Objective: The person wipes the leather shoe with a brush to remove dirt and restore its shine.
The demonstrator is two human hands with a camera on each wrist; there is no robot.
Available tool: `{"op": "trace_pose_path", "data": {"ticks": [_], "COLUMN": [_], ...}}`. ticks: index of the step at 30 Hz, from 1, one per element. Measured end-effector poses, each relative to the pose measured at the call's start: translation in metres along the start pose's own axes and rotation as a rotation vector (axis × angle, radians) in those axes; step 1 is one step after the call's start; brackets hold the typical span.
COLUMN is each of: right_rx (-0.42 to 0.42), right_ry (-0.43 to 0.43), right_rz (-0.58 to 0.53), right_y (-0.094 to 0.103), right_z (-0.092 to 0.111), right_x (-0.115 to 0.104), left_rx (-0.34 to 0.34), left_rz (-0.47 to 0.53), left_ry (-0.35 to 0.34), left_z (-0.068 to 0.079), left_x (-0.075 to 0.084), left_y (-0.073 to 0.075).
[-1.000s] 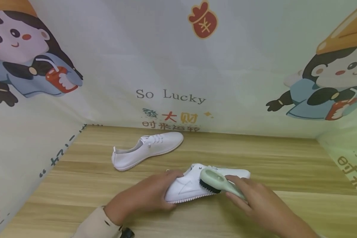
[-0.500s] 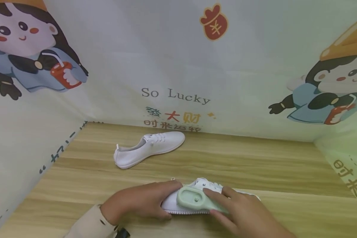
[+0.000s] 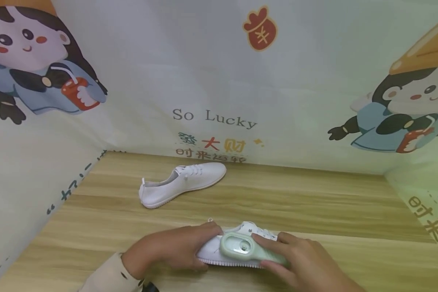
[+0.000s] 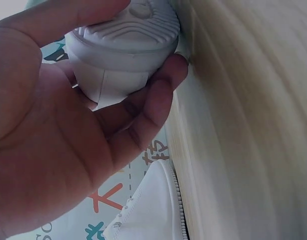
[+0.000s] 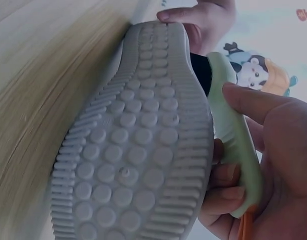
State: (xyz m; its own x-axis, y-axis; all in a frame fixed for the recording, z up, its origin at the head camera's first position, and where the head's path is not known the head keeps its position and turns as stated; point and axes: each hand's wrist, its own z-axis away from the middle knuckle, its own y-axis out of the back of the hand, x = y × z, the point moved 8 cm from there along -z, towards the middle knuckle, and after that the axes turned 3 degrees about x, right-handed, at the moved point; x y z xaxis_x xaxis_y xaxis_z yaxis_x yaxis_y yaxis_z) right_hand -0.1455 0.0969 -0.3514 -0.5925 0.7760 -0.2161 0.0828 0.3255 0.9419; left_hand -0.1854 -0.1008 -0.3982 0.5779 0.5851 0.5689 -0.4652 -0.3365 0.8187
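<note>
My left hand (image 3: 179, 247) grips the heel end of a white lace-up shoe (image 3: 209, 252), thumb on one side and fingers on the other. The shoe lies tipped on its side, and its studded sole (image 5: 138, 135) faces the right wrist camera. A pale green brush (image 3: 237, 245) is held by its handle in my right hand (image 3: 306, 259). The dark bristles (image 5: 201, 72) press against the shoe's side near the heel. My right hand covers the shoe's toe end in the head view. In the left wrist view the heel (image 4: 123, 55) sits between thumb and curled fingers.
A second white shoe (image 3: 182, 184) stands upright behind, toward the left, on the wood-grain tabletop (image 3: 306, 198). A pale printed backdrop (image 3: 138, 81) with cartoon figures rises behind the table and along both sides.
My right hand has drawn the brush leftward along the shoe's side toward the heel, then slightly right. The shoe sits lower in view and is tilted more. My left hand keeps its hold.
</note>
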Motion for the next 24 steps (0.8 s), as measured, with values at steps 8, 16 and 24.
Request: {"op": "trace_pose_path", "data": {"ticks": [8,16,24], "right_rx": [-0.090,-0.051,-0.003], "right_ry": [-0.062,-0.024,-0.004], "right_rz": [-0.002,-0.031,-0.022], "right_y": [-0.005,-0.002,-0.002], "right_z": [0.002,0.001,0.002], "right_x": [0.010,0.008,0.006], "left_rx": [0.042,0.138,0.103], "left_rz": [-0.014,-0.093,-0.119], "left_ry": [0.006,0.168,0.233], "left_z": [0.001,0.005,0.006], "left_x": [0.001,-0.008,-0.014], "left_y": [-0.001,0.010,0.010]}}
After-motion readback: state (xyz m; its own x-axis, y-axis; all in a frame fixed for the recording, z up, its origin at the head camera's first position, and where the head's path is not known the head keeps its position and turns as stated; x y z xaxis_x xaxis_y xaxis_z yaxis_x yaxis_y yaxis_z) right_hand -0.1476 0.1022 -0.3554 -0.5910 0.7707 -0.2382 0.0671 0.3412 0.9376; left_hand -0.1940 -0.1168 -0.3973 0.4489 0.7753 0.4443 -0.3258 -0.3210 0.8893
